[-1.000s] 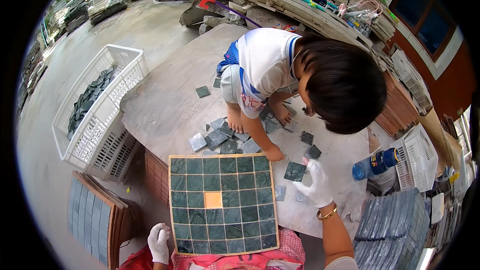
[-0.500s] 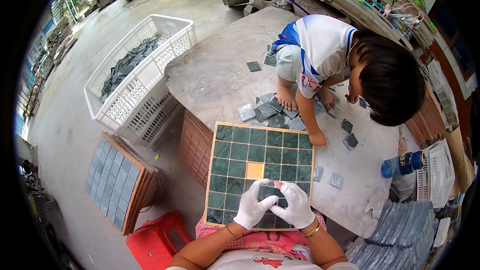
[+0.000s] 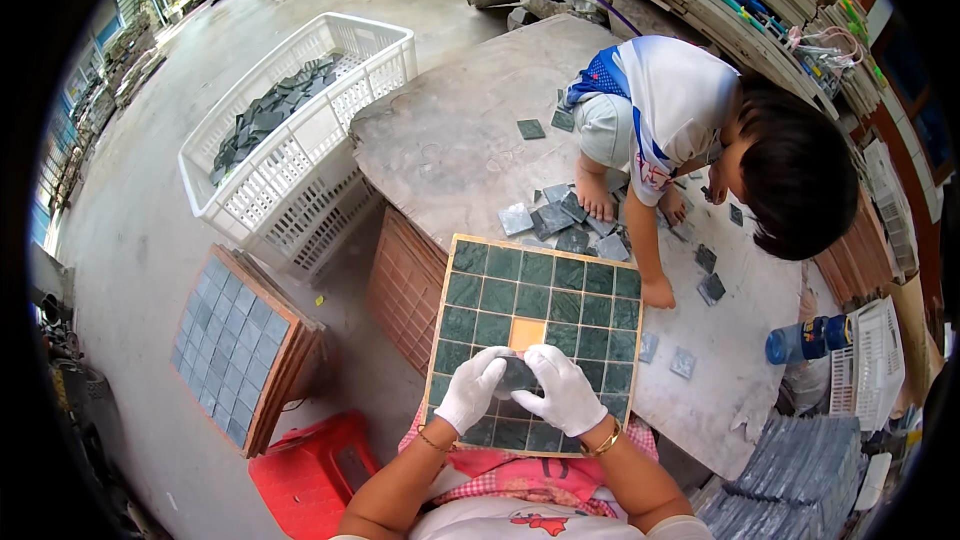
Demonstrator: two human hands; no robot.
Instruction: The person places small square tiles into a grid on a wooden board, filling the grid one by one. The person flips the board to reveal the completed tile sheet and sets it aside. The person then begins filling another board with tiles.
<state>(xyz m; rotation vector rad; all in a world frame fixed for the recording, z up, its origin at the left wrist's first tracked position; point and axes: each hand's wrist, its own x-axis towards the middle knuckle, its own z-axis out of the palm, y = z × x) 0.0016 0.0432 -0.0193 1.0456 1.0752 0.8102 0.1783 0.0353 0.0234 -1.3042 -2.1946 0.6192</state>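
A yellow-edged tray of dark green stone tiles [image 3: 492, 295] lies in front of me, its tiles set in a grid. One square slot [image 3: 527, 333] near the middle shows bare yellow base. Just below that slot I hold a dark stone tile [image 3: 514, 376] over the tray, pinched between both hands. My left hand [image 3: 472, 389], in a white glove, grips the tile's left side. On its right side, my right hand [image 3: 562, 390], gloved too, has its fingers closed on the edge. My fingers partly cover the tile.
A person [image 3: 670, 120] squats on the stone table [image 3: 450, 130], one hand by the tray's far right edge, among loose tiles [image 3: 555, 217]. White crate [image 3: 300, 130] with tiles, tiled panel stack [image 3: 228, 345] and red stool [image 3: 310, 480] are left; blue bottle [image 3: 805, 339] and stacked slabs [image 3: 795, 475] right.
My hands have moved slightly left with the tile, which now sits closer below the bare slot. The view has shifted, so the surroundings appear a little to the right.
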